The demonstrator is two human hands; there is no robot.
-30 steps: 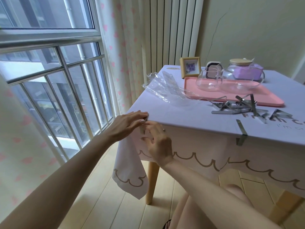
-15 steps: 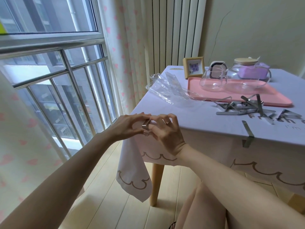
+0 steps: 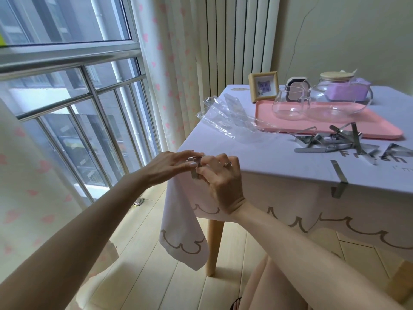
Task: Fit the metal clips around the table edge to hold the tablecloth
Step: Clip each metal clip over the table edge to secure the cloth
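Note:
A white tablecloth [image 3: 263, 153] with a scalloped border covers the table, its corner hanging down at the near left. At that corner both hands meet on one metal clip [image 3: 194, 173]. My left hand [image 3: 172, 167] has its fingers laid over the clip's top with the thumb against it. My right hand [image 3: 220, 177] pinches the clip from the right with curled fingers. The clip sits just off the table edge; most of it is hidden by fingers. Another clip [image 3: 339, 182] is fitted on the near edge further right. Several loose clips [image 3: 330, 142] lie piled on the cloth.
A pink tray [image 3: 380, 128] carries a glass cup [image 3: 290, 104] and a glass teapot [image 3: 339, 95]. A crumpled clear plastic bag [image 3: 225, 115] lies left of it, a small picture frame [image 3: 263, 86] behind. A window and curtain stand close on the left. A wooden table leg [image 3: 214, 245] is below the corner.
Both hands lifted from pressing the cloth at the corner and now hold the clip together just in front of the edge. The camera view shifted slightly closer.

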